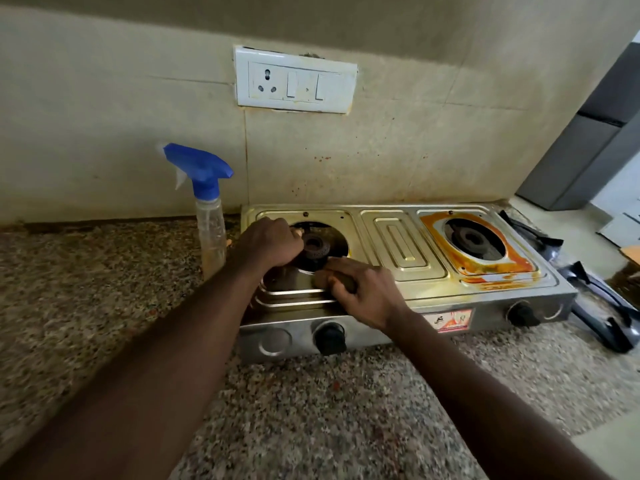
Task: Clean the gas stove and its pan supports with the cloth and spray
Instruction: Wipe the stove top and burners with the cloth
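Note:
A steel two-burner gas stove (401,251) sits on the granite counter with both pan supports off. My left hand (268,242) is curled against the left burner (316,249) and seems to grip its side. My right hand (367,292) pinches a brown cloth (334,280) and presses it on the steel top just in front of that burner. The right burner (474,239) is ringed by orange grease stains (498,268). A clear spray bottle (209,216) with a blue trigger stands left of the stove. Two black pan supports (602,306) lie on the counter to the stove's right.
The tiled wall behind carries a white socket and switch plate (294,79) and some splatter. Two black knobs (329,337) face me on the stove's front. A grey cabinet or appliance (588,150) stands at the far right. Speckled granite counter (311,410) stretches in front.

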